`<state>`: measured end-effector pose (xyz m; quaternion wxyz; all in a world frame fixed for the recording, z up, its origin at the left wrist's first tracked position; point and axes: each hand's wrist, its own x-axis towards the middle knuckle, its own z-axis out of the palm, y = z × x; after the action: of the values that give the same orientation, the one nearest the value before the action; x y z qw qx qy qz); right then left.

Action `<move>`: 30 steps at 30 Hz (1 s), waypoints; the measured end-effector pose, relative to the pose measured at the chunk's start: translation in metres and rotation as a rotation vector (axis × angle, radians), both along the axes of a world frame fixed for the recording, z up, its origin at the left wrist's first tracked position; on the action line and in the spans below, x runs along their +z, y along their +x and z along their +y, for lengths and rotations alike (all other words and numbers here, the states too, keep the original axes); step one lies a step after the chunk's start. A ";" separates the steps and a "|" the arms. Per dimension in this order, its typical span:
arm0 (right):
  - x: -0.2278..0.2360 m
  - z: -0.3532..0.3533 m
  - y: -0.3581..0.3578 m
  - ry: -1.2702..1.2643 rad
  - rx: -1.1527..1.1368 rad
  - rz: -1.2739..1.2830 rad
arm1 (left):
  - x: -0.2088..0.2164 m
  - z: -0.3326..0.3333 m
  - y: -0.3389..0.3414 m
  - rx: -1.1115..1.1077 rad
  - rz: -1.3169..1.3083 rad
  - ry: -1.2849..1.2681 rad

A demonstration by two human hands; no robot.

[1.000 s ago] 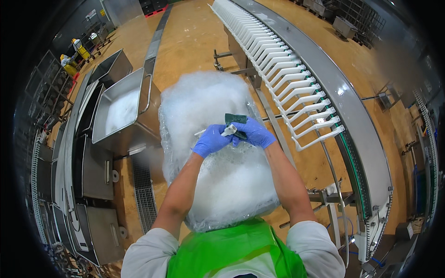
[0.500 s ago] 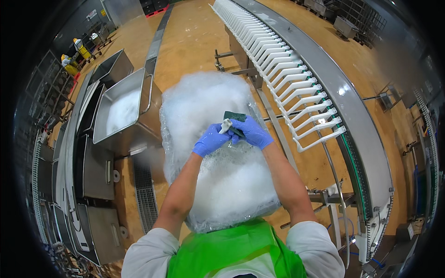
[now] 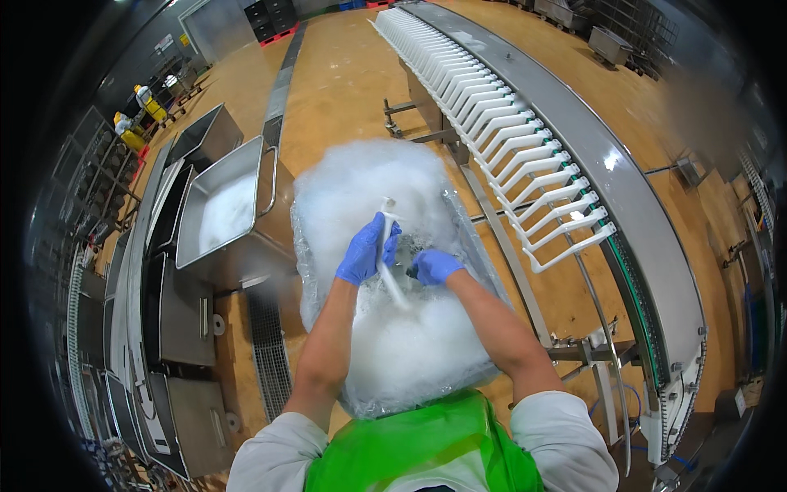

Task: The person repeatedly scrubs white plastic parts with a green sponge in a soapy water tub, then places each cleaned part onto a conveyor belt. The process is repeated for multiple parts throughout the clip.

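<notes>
Ochre floor (image 3: 332, 82) spreads through the room around us, glossy as if wet, with a narrow drain channel (image 3: 288, 90) along it. Over it on our right curves a long steel conveyor (image 3: 615, 172), its near edge carrying a row of white arms (image 3: 551, 191), evenly spaced so that, we judge, each stays clear of its neighbour. On our left stand steel bins, among them an open bin (image 3: 246, 269) with white foam (image 3: 228, 215) inside. Between bin and conveyor, close against our green apron (image 3: 426, 443), sits a tub (image 3: 484, 287) lined with clear plastic and heaped with foam; that place likely keeps our reach short, and the lining probably holds in the wet. What carries the tub is hidden. Our blue-gloved left hand (image 3: 361, 256) is wrapped round a slim white piece (image 3: 393, 284), steadying it aslant over the tub's middle, its lower end close to the foam; a hold around mid-length probably leaves both ends free. Our right hand (image 3: 436, 267), just beside the piece but apart from it, is curled on a small dark pad (image 3: 411, 271), of which only an edge shows.
</notes>
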<state>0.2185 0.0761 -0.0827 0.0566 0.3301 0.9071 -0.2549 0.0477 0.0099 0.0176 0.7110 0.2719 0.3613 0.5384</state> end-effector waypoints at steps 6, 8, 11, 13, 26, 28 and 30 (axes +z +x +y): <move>0.096 0.006 0.008 -0.204 -0.483 0.895 | -0.001 -0.006 -0.015 -0.046 0.005 -0.043; 0.113 -0.001 0.014 -0.431 -0.472 1.191 | 0.003 -0.006 -0.009 -0.080 0.126 -0.069; 0.116 -0.013 0.007 -0.286 -0.456 1.050 | 0.005 -0.005 0.007 -0.178 0.254 -0.100; 0.113 -0.006 0.011 -0.514 -0.517 0.959 | 0.001 -0.010 0.018 -0.229 0.264 -0.082; 0.101 0.006 0.014 -0.529 -0.620 1.059 | -0.001 -0.008 0.024 -0.260 0.178 -0.112; 0.078 0.023 0.019 -0.329 -0.689 1.022 | 0.000 -0.003 0.023 -0.200 0.200 -0.115; 0.080 0.025 0.023 -0.022 -0.709 0.905 | 0.002 -0.003 0.015 -0.118 0.249 -0.103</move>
<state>0.2413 0.1010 -0.0022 -0.4229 0.4716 0.6719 -0.3839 0.0630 0.0072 0.0200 0.7041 0.3208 0.4572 0.4385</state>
